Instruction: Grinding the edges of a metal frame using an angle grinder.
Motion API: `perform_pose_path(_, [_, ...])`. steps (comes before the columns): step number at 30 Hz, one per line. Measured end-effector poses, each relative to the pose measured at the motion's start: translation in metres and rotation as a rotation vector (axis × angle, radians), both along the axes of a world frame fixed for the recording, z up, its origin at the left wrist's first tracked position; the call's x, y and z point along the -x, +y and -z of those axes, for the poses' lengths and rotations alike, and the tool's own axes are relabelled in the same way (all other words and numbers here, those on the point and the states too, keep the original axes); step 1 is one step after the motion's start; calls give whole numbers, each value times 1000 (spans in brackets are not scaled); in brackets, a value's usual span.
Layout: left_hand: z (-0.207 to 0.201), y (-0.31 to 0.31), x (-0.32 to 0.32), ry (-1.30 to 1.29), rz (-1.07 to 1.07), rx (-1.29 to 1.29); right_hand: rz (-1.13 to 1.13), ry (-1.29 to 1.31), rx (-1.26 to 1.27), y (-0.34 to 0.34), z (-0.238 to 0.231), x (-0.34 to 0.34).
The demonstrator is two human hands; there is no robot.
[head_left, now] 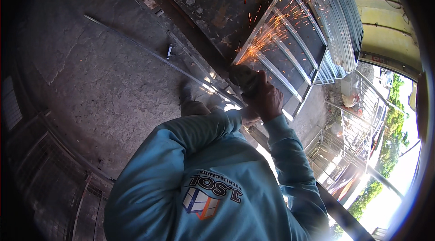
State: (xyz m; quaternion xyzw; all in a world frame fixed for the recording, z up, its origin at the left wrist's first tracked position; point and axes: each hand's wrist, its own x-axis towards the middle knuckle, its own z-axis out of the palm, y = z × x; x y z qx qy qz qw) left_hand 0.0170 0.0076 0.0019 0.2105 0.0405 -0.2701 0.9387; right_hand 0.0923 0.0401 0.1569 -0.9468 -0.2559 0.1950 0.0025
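My right hand [268, 101] is wrapped round the body of an angle grinder [245, 77], just behind its head. My left hand [248, 116] is closed at the rear of the grinder, partly hidden behind my right wrist. The grinder's head meets the near left corner of a welded metal frame [264, 25], a silvery rectangle with several crossbars. Orange sparks [267, 37] spray from that contact up and to the right, over the frame. The disc itself is hidden by the grinder and the glare.
The frame lies on a dark, worn worktable [213, 3] with a long steel edge. Stacked ribbed metal slats [337, 28] stand to the right. A long thin metal bar [131, 43] stretches beside the table's left edge above the concrete floor [99, 82]. Metal racks [362, 109] stand at right.
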Motion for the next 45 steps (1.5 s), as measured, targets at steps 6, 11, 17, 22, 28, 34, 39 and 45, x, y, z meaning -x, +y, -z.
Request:
perform_pose_path(6, [13, 2, 6, -12, -22, -9, -81, -59, 25, 4, 4, 3])
perform_pose_path(11, [11, -15, -4, -11, -67, -16, 50, -11, 8, -4, 1, -3])
perform_pose_path(17, [21, -19, 5, -15, -102, -21, 38, -9, 47, 1, 4, 2])
perform_pose_path(22, [34, -33, 0, -25, -1, -46, 15, -68, 10, -5, 1, -1])
perform_pose_path(28, [40, -16, 9, -25, 39, -22, -48, -70, 28, 0, 7, -3])
perform_pose_path(34, [26, -19, 0, -19, 41, 3, -63, -75, 58, -3, 2, 0])
perform_pose_path(39, [20, -13, 4, -1, 43, 24, -73, -91, 41, -4, 11, 0])
perform_pose_path(45, [11, -9, -6, 8, 45, 50, -12, -8, 56, 1, 5, 0])
